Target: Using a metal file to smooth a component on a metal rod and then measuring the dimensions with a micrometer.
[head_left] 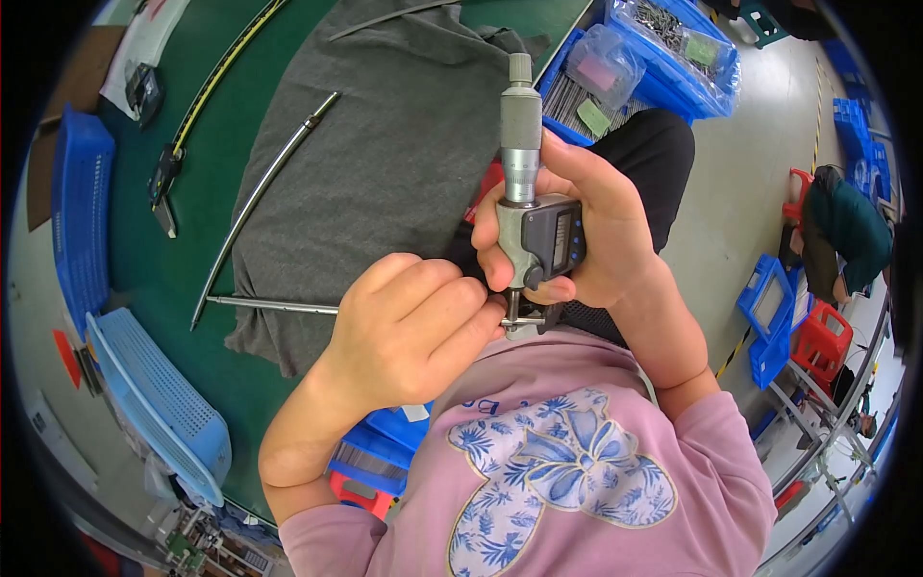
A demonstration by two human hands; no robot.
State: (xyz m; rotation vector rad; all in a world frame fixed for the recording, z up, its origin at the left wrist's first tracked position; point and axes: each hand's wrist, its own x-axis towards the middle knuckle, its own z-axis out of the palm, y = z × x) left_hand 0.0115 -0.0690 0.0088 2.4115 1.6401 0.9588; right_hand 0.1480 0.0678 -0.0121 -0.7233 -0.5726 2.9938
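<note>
My right hand is closed round a digital micrometer, its ribbed thimble pointing away from me. The micrometer's small display faces up beside my fingers. My left hand is closed round a thin metal rod, which sticks out to the left past my knuckles. At the other side of my left fist, the rod's end lies at the micrometer's jaws; whether they touch it I cannot tell. A second, longer metal rod lies slantwise on the grey cloth, partly over the green table.
A long digital caliper lies on the green table. Blue baskets line the left edge. At the far right, a blue bin holds many thin metal parts and bagged pieces. A person sits further right near red stools.
</note>
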